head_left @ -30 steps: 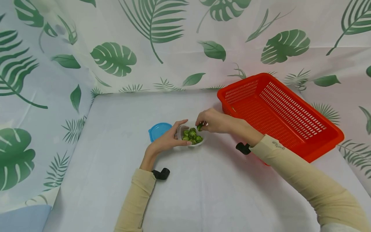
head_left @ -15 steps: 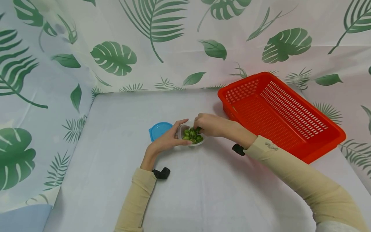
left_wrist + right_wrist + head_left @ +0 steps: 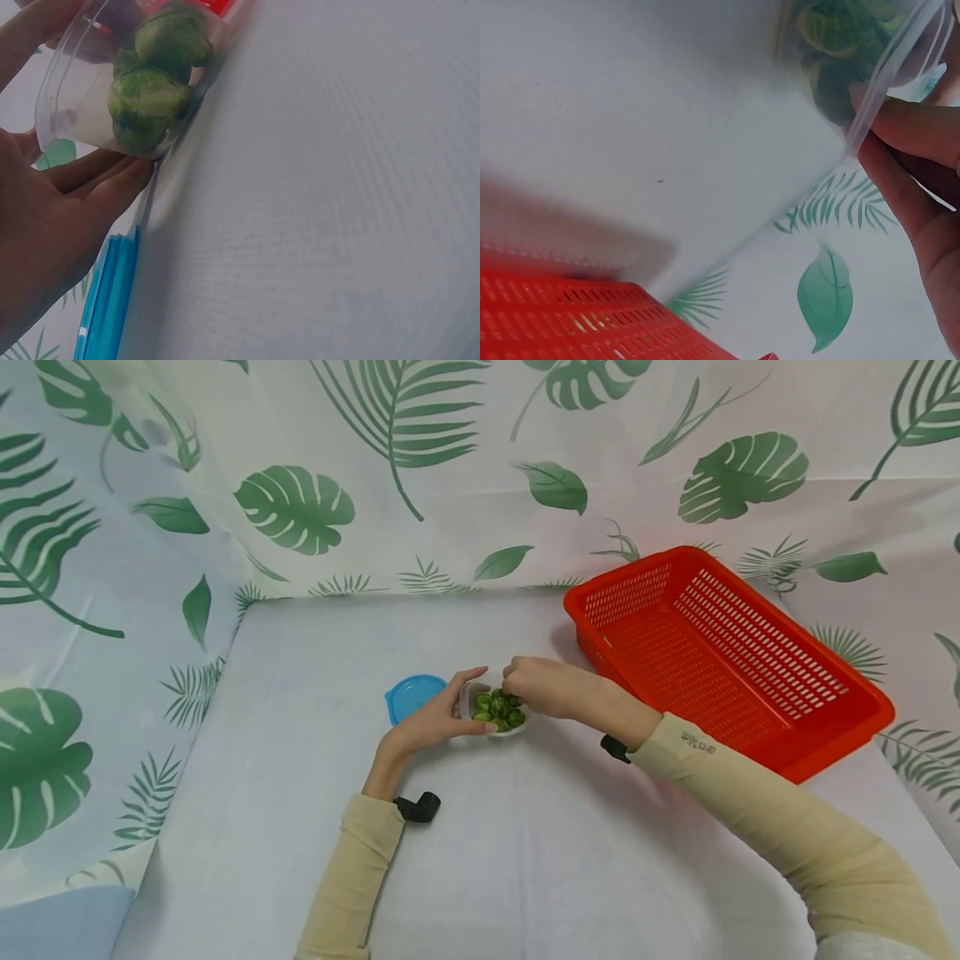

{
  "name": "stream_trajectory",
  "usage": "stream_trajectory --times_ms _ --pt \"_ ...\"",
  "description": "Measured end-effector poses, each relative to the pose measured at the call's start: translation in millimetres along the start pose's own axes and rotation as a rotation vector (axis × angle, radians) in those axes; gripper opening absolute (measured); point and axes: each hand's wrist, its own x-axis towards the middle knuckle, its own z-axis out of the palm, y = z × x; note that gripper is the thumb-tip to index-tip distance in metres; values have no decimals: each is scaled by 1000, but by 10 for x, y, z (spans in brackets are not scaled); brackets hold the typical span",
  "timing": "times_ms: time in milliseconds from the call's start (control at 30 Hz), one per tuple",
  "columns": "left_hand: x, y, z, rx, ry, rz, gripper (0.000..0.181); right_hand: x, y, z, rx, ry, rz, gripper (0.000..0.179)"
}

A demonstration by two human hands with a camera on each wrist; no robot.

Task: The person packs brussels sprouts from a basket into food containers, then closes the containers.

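A clear plastic food container holds several green Brussels sprouts and stands near the middle of the table. My left hand grips it from the left, thumb at the near side and fingers around the far side. In the left wrist view, the sprouts show through the clear wall. My right hand reaches in over the right rim, fingers curled down at a sprout. The right wrist view has that hand at the rim, one fingertip against a sprout inside. A blue lid lies behind my left hand.
A large red perforated basket stands at the right, close to my right forearm. A small greenish bit shows at its left inner wall. Leaf-printed cloth hangs behind and at the sides of the white-covered table.
My right hand has lowered a Brussels sprout from above the right rim into the container and moved slightly left. My left hand, the container and the lid have stayed in place.
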Motion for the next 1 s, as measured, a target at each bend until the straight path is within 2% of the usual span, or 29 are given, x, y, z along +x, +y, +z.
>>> stream_trajectory --times_ms 200,433,567,700,800,1000 --pt "3 -3 -1 12 0 3 96 35 9 32 -62 19 -48 15" --pt "10 4 -3 -6 -7 22 94 150 51 84 2 11 -63 10" --pt "19 11 5 -8 -21 22 94 156 54 98 16 -18 -41 12" --pt "13 16 14 -22 -18 14 94 159 57 113 39 -6 -45 12" --pt "3 21 -4 -6 -2 9 95 174 60 107 47 3 -59 12" --pt "16 8 -4 31 -5 4 95 139 67 51 27 -37 -83 12"
